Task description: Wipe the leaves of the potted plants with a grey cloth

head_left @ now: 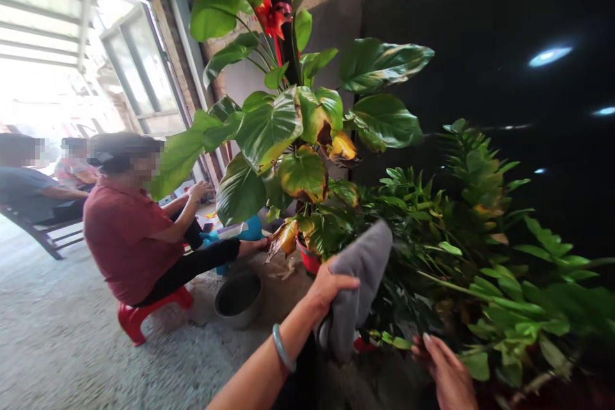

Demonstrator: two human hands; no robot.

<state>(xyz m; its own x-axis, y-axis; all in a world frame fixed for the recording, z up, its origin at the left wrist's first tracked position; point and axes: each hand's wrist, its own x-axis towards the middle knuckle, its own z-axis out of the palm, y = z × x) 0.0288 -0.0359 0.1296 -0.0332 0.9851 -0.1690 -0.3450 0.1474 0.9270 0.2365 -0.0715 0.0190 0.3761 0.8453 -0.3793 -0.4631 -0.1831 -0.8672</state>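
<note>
A folded grey cloth [362,275] is gripped by my left hand [329,288], thumb across its near side, and its lower end hangs down. A bracelet circles that wrist. Low at the right, my right hand [449,368] has its thumb and fingers closed at the tip of a small green leaf [400,341]; its fingertips are partly in shadow. Around it spreads a bushy green plant [500,288] with many small leaves. Beyond the cloth rises a tall broad-leaved plant [269,122] in a red pot [309,257], some lower leaves yellow and brown.
To the left a person in a red shirt [127,230] sits on a red stool [137,317], legs stretched toward the pot. A dark round basin [239,300] stands on the concrete floor. Other people sit farther left. A dark glossy panel [480,51] stands behind the plants.
</note>
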